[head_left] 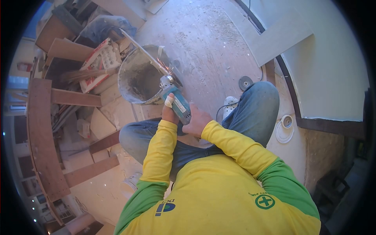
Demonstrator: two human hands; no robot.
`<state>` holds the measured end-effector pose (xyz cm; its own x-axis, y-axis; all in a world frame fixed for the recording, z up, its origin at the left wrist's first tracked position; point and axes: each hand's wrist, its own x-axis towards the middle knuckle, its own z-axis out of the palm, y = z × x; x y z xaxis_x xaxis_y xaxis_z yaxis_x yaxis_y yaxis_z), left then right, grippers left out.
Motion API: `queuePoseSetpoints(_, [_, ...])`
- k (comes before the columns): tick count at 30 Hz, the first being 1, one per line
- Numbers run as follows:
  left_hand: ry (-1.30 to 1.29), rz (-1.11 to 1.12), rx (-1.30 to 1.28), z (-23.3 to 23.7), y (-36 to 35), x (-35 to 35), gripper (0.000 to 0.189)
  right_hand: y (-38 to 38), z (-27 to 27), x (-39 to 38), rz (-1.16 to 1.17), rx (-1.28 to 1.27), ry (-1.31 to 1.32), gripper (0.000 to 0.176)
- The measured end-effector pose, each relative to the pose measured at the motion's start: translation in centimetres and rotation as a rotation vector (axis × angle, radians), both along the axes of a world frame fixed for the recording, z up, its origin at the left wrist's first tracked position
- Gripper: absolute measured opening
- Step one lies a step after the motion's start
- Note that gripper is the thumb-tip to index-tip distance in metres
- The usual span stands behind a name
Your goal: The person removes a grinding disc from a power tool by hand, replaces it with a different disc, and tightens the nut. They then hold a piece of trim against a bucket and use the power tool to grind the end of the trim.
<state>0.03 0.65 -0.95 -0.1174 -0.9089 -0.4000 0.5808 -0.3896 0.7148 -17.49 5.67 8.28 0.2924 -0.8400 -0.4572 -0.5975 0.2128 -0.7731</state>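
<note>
A teal angle grinder (180, 105) is held in both hands in front of my lap. My left hand (169, 109) is closed on the front part of its body, with a white wrap on one finger. Around the rear end of the grinder my right hand (197, 120) is wrapped. The grinder's disc (176, 76) touches or nearly touches a long thin strip (141, 49), and orange sparks show there. This strip lies across the rim of a dusty grey bucket (125, 80).
A loose disc (245, 82) lies on the floor near my right knee, with a white roll (287, 122) farther right. Wooden boards (43, 133), a red-and-white bag (101, 64) and scraps crowd the left. A pale panel (284, 39) lies at the upper right.
</note>
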Motion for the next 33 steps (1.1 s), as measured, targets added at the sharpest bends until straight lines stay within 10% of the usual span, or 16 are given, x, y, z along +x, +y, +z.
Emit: queuePoseSetpoints(33, [-0.023, 0.042, -0.157, 3.2, -0.7, 0.2, 0.081, 0.6, -0.2, 1.3, -0.126, -0.214, -0.025, 0.093])
